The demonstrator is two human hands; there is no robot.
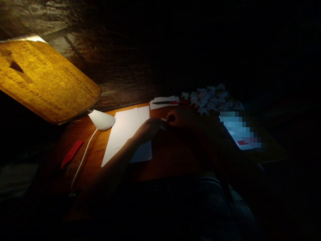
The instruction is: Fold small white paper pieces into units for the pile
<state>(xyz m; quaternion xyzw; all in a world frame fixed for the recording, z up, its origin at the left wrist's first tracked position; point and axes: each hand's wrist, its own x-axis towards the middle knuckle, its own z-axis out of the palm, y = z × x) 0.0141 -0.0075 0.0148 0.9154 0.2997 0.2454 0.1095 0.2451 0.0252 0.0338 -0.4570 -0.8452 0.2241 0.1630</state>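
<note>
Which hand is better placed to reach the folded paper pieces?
The right hand, probably: it is nearer the pile of folded paper pieces than the left hand, which sits over the white sheets.

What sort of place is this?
Probably a paper-craft desk at home: a wooden tabletop lit only by a small white desk lamp, with sheets of white paper and a heap of folded paper pieces.

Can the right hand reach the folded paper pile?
Probably yes: the right hand sits close to the folded paper pile, with nothing visible between them. It seems to share a small paper piece with the left hand, so it may need freeing first.
</note>
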